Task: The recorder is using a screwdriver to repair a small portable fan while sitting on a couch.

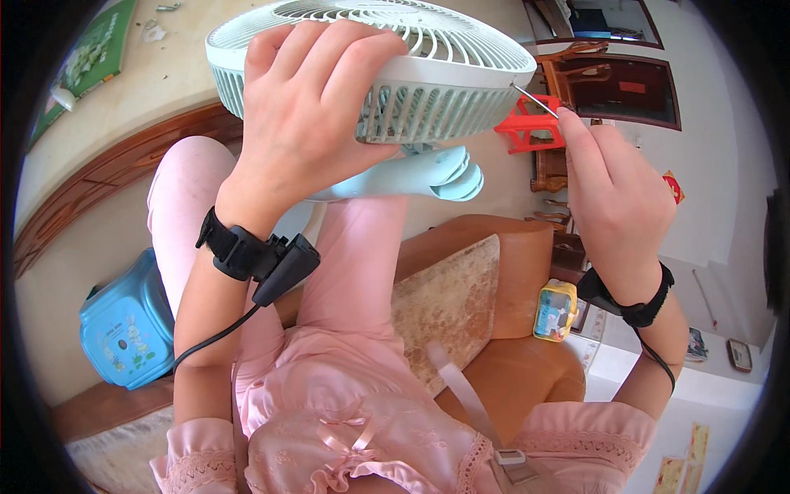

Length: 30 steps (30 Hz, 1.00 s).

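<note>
A white and pale-blue electric fan (444,107) is tilted in front of me, its round grille facing up. My left hand (309,99) grips the fan's rim, fingers over the top edge and thumb beneath the slatted side. Under the fan head, its light-blue stand (395,177) shows above my knees. At the right, my right hand (621,189) pinches a thin-shafted screwdriver (539,102). The tip meets the rim at a small dark spot; the handle is hidden in my fingers.
A table (181,62) at upper left bears a green booklet (95,58) and small metal bits (167,7). A blue stool (127,329) stands left of my legs. Beyond the fan is a red plastic stool (531,132). A yellow-edged pouch (555,311) rests by the brown sofa (518,362).
</note>
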Motion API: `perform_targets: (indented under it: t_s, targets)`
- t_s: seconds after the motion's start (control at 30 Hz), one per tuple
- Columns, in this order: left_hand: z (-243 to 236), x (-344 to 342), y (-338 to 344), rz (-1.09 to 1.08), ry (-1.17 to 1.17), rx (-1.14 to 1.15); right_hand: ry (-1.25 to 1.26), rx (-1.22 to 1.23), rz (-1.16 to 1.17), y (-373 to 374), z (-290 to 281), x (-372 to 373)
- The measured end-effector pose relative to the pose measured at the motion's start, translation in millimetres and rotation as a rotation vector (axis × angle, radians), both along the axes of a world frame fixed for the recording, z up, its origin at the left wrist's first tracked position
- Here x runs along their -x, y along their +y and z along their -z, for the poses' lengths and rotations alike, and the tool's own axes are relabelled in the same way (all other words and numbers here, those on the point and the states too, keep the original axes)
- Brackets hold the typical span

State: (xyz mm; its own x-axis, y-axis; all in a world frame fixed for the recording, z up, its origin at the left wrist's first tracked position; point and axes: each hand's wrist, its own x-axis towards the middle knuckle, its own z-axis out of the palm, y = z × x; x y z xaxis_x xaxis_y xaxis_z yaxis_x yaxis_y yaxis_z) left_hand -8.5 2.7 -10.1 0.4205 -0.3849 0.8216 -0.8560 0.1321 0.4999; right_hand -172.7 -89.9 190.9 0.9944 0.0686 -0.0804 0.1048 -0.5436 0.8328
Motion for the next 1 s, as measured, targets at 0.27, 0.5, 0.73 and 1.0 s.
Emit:
perform_targets:
  t_s: [0.27, 0.5, 0.73, 1.0]
  targets:
    - [-0.9, 4.3, -4.2, -0.006, -0.006, 0.023, -0.092, -0.138, 0.180, -0.5, 2.7, -2.4]
    - [1.0, 6.2, -3.9, -0.025, 0.002, 0.024, -0.168, -0.535, 0.376, -8.0, -4.6, -11.9]
    - [-5.9, 8.5, -1.8, -0.041, 0.010, 0.014, -0.212, -1.203, 0.824, -28.6, -14.7, -13.0]
    - [2.1, 5.0, -0.4, -0.072, -0.005, 0.034, -0.296, -1.418, 1.392, -17.2, -25.1, -35.7]
